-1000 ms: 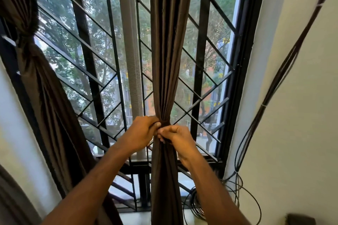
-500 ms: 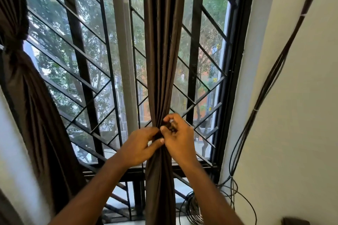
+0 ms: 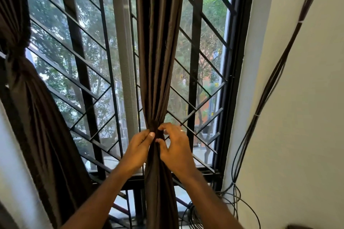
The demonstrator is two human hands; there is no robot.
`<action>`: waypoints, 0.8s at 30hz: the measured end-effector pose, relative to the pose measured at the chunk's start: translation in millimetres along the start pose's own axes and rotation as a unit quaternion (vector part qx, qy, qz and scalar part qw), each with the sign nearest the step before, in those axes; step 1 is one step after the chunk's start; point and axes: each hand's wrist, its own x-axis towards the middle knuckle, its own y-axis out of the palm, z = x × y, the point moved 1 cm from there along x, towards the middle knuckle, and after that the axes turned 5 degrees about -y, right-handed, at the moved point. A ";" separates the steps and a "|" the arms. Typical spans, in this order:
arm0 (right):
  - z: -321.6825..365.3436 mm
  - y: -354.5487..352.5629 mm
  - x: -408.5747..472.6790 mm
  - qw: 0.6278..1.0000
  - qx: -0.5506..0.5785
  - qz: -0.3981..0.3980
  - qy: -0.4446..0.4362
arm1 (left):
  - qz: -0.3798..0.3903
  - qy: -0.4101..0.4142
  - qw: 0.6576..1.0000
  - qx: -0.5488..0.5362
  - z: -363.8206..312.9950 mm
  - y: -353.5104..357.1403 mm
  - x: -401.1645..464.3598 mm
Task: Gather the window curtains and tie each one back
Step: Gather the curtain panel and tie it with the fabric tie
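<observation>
While no writing or labels can be read anywhere, the layout is clear. Middle curtain (image 3: 159, 42) hangs vertical, long axis straight up-down, gathered into one narrow column in front of the window grille (image 3: 193, 80). It pinches to a waist at hand height, then widens a little below and runs off the bottom edge.

Left hand (image 3: 138, 147) is on the left side of the waist, thumb and fingertips pinching the bunched fabric. Right hand (image 3: 176, 147) is on the right side, fingers curled loosely at the waist, thumb touching the cloth; a ring shows on one finger. Cannot tell whether it actually grips fabric or a tie.

Left curtain (image 3: 31, 108) sits at the left frame edge, already knotted high up, lower part slanting down and right.

Room: open glass and bars on both sides of the middle curtain. Right wall (image 3: 297, 117) is close, with a cable bundle (image 3: 268, 89) running diagonally down it into loose coils (image 3: 229, 202) beside the sill, near the right forearm.
</observation>
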 end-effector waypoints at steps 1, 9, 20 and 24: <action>-0.5 1.3 0.6 1.000 -0.006 0.010 0.001 | 0.002 -0.012 1.000 -0.024 -3.5 1.4 -1.0; 0.0 3.2 3.9 0.996 -0.073 0.045 -0.025 | 0.027 -0.045 0.997 -0.054 -17.8 4.7 -2.0; -6.9 16.7 -5.9 0.990 -0.127 -0.013 -0.063 | -0.015 0.054 0.957 0.285 -21.7 0.3 6.4; -10.5 11.8 1.5 0.990 -0.128 0.025 -0.062 | 0.033 0.118 0.907 0.403 -20.0 -7.1 7.3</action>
